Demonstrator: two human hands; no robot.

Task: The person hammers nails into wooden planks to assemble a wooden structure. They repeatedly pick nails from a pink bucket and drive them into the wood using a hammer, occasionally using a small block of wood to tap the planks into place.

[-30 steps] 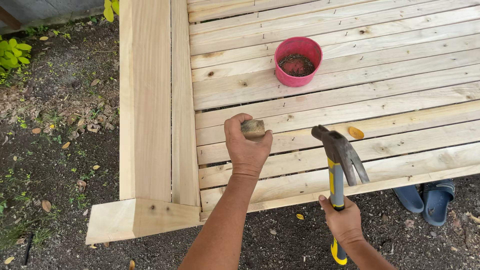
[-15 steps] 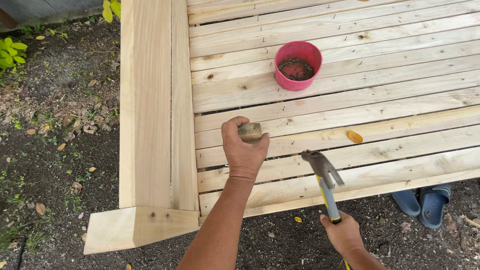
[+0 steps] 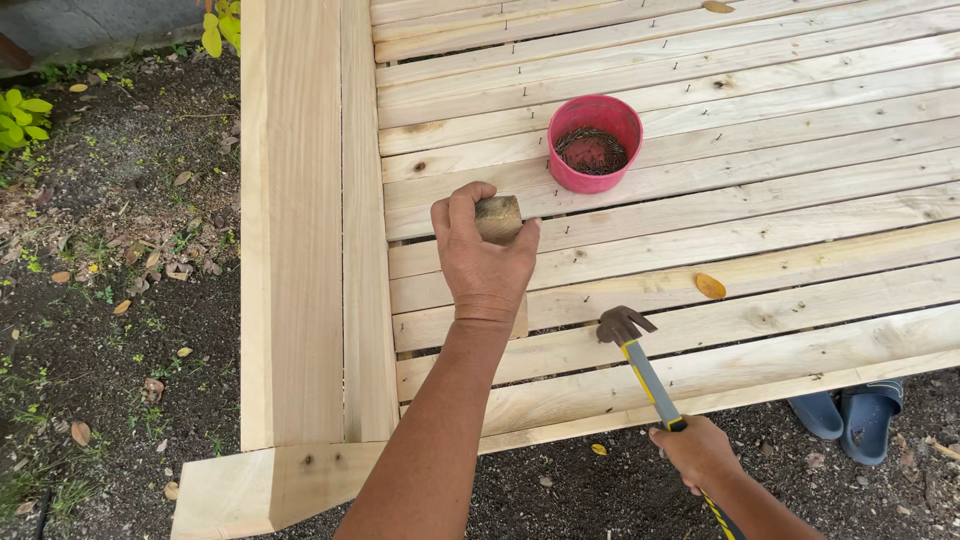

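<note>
My left hand grips a small wooden block, held upright against the pale wooden slats of a slatted platform. My right hand holds a claw hammer by its yellow and black handle, below the platform's front edge. The hammer's head rests low on a slat, just right of and below my left wrist. The block's lower part is hidden behind my left hand.
A pink cup with several nails stands on the slats behind my left hand. A yellow leaf lies on a slat to the right. A thick wooden beam frames the left side. Blue sandals lie on dark soil at lower right.
The hammer has swung down from a raised position; its head now sits on the slat. My left hand keeps the block in about the same place.
</note>
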